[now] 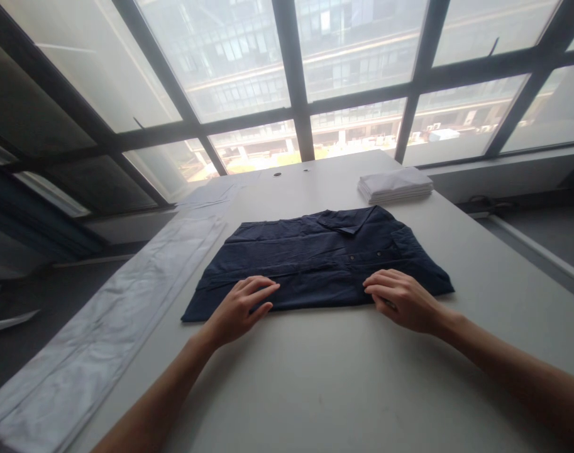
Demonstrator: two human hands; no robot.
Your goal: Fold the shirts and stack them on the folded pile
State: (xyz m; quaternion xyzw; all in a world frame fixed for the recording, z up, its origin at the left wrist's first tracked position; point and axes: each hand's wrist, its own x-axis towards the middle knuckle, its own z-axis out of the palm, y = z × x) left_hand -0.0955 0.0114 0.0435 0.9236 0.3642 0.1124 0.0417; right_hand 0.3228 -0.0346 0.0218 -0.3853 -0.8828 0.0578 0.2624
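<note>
A dark navy buttoned shirt (296, 248) lies flat and partly folded on the white table, its collar end to the right and a short sleeve turned in near the far edge. Over its near edge, towards the left, is my left hand (244, 306), open, thumb apart from the outstretched fingers. My right hand (400, 299) is at the same edge further right, below the buttons. Its fingers are loosely bent and the thumb is apart from them, with nothing visible in the hand. Whether either hand presses on the cloth is hard to tell.
A stack of folded white cloth (395, 185) sits at the table's far right. Along the left edge of the white table (315, 384) runs a long wrinkled white cloth or sheet (107, 321). Small holes pierce the far tabletop, and framed windows (353, 50) stand behind it.
</note>
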